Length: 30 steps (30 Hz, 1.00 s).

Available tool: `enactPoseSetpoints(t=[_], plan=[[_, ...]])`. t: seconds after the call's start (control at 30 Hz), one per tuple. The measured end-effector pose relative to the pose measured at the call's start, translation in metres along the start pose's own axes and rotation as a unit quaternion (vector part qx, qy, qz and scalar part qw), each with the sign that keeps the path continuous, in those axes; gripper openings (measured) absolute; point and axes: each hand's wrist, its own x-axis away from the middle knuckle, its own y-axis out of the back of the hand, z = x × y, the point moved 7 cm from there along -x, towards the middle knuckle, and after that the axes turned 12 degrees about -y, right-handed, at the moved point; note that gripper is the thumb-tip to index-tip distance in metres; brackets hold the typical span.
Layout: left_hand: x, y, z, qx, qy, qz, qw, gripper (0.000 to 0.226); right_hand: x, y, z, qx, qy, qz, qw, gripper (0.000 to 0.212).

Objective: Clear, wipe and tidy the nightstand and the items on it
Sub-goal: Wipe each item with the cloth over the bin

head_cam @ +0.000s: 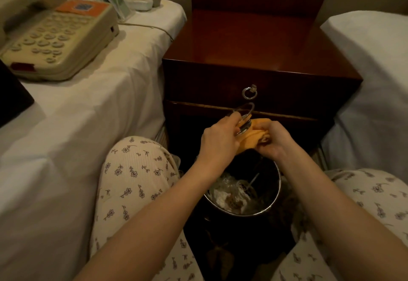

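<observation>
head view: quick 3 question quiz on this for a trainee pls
1. The phone lies: A in a drawer, B on a bed, C on the floor.
2. True or false: the bin is empty.
3. Fill in: the right hand holds a cloth against the ___ that the left hand grips.
Key: 1 B. 2 false, rubbish lies in it. 3 glass.
</observation>
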Motion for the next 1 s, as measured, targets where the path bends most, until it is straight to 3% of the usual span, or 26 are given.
enactPoseSetpoints(t=[0.07,0.17,0.3,0.4,0.53,0.6,0.7,0.73,0.8,0.9,1.0], plan=[[-0.001,0.006,0.003,-0.001,-0.017,-0.017,1.0,0.026,0.001,-0.001,0.002,-0.017,0.002,0.031,0.999,0.02],[-0.003,0.012,-0.007,-0.068,-0.113,-0.015,0.991,0.03,0.006,-0.015,0.006,-0.011,-0.004,0.138,0.99,0.035],[-0.003,0.008,-0.019,-0.131,-0.216,0.031,0.967,0.038,0.001,-0.012,0.006,0.065,0.016,0.123,0.99,0.024],[-0.006,0.007,-0.011,-0.024,-0.15,0.034,0.988,0.028,-0.003,-0.008,0.006,0.032,0.022,0.111,0.993,0.008],[-0.009,0.026,0.009,0.168,0.004,-0.119,0.979,0.03,-0.001,-0.011,0.011,0.052,0.042,0.113,0.991,0.012],[-0.008,0.023,0.032,0.311,0.162,-0.149,0.925,0.034,0.001,-0.015,0.009,0.061,0.044,0.116,0.99,0.013],[0.002,-0.008,0.037,0.58,0.359,-0.119,0.722,0.043,0.003,-0.021,0.002,0.122,0.052,0.095,0.987,0.008],[0.004,-0.014,0.034,0.614,0.377,-0.11,0.684,0.051,0.002,-0.021,0.001,0.152,0.06,0.069,0.984,0.013],[0.005,-0.02,0.035,0.637,0.382,-0.112,0.66,0.064,0.001,-0.016,0.003,0.189,0.095,0.007,0.977,0.024],[0.005,-0.022,0.04,0.661,0.385,-0.132,0.63,0.07,0.009,-0.014,0.011,0.195,0.18,-0.052,0.963,0.012],[0.006,-0.022,0.038,0.694,0.391,-0.137,0.59,0.068,0.025,-0.014,0.026,0.27,0.301,-0.14,0.904,0.014]])
